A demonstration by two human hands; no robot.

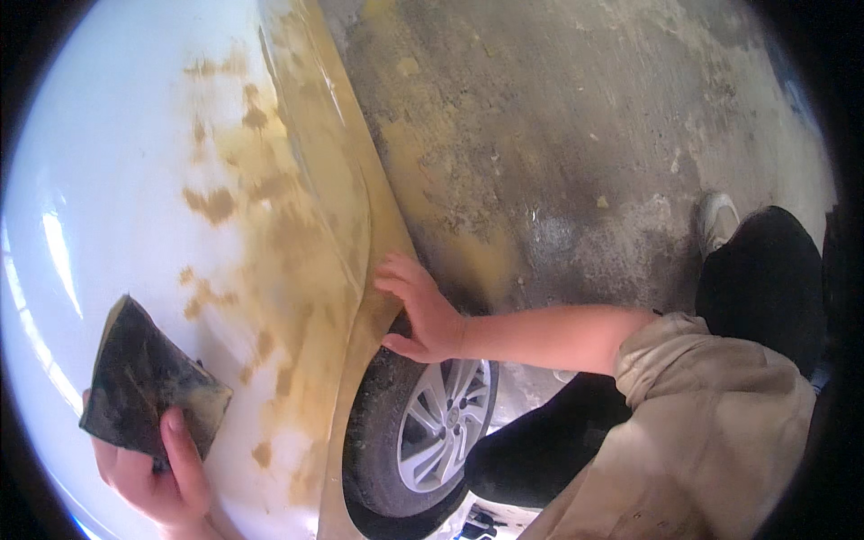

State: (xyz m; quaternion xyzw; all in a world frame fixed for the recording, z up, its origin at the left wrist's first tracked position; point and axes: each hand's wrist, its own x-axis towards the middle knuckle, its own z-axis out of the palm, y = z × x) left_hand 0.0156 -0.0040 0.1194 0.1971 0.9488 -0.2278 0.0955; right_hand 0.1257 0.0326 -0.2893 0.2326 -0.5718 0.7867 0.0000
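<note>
A dark, bent square of sandpaper (153,382) is pinched in my left hand (157,477), the thumb over its face and the fingers behind it. It is held at the white car body panel (117,162); whether it touches the paint I cannot tell. My right hand (420,310) has its fingers spread at the edge of the wheel arch (382,326), just above the tire (373,450), and holds nothing. Around the arch, the panel is covered with yellowish-brown filler (301,270) in smeared patches, with more brown spots scattered over the white paint.
Below the arch sits a wheel with a silver multi-spoke rim (445,423). Stained concrete floor (558,135) stretches along the car's side. My legs in dark trousers (553,441) are close to the wheel, with a pale shoe (718,220) at the right.
</note>
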